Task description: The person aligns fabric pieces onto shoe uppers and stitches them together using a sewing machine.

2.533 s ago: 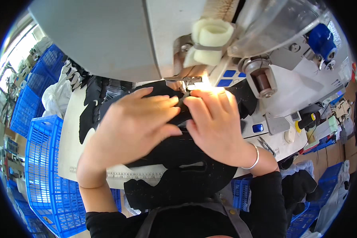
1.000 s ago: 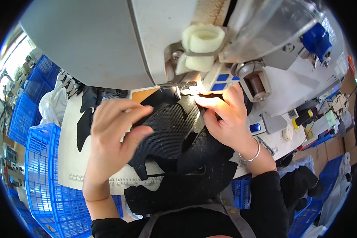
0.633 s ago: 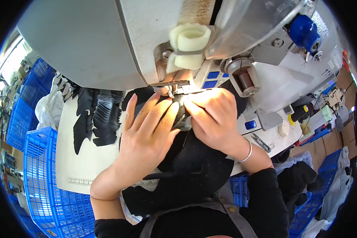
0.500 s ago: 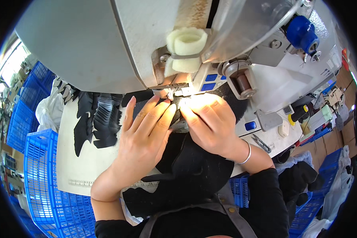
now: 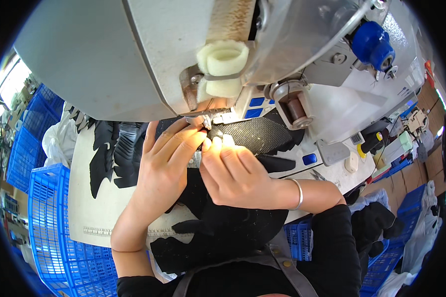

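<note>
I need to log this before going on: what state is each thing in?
Left hand: fingers extended, spread
Right hand: fingers bunched, grip unclear
Black mesh cloth: spread out, partly covered by the hands
Sewing machine: lit at the work spot; cannot tell if running
Thread spool: wound with brown thread
Snips: lying on the table, partly hidden
Black cut pieces: overlapping
Blue basket: upright
White bag: crumpled

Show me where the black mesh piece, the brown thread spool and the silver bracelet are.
Black mesh piece point(image 5: 255, 135), head view: uncovered right part.
Brown thread spool point(image 5: 296, 109), head view: wound thread.
Silver bracelet point(image 5: 301, 194), head view: middle of band.
</note>
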### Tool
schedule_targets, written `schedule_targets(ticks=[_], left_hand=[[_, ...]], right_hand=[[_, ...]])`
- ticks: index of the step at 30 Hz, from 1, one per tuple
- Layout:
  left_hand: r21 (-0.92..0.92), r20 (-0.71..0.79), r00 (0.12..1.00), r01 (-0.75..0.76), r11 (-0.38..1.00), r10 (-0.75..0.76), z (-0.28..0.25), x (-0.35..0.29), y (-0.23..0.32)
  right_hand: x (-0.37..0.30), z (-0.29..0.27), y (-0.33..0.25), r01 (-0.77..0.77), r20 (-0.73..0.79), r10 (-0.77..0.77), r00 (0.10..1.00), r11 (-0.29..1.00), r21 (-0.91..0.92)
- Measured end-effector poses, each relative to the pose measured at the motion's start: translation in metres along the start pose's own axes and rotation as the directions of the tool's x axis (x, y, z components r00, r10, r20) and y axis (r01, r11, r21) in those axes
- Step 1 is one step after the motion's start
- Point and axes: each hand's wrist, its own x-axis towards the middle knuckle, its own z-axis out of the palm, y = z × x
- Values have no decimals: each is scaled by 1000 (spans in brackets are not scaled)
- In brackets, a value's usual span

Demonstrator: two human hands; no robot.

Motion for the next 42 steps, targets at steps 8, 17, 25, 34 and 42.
schedule_targets(ticks=[8, 17, 25, 34, 42], left_hand=[[-49, -73, 997, -23, 999, 20, 9, 4, -13], [131, -253, 926, -255, 958, 281, 17, 3, -22], [-33, -257, 924, -302, 953, 284, 27, 11, -15], [31, -206, 934, -293, 956, 293, 16, 11, -17], [38, -255, 925, -282, 959, 282, 18, 12, -26]], right_hand=[[13, 2, -19, 75, 181, -33, 983, 970, -230], [-1, -46, 43, -409, 444, 45, 895, 481, 776], [-4, -38, 31, -66, 182, -13, 983, 905, 421], [-13, -20, 18, -29, -92, 83, 992, 879, 476], [-12, -10, 27, -129, -49, 178, 983, 851, 509]])
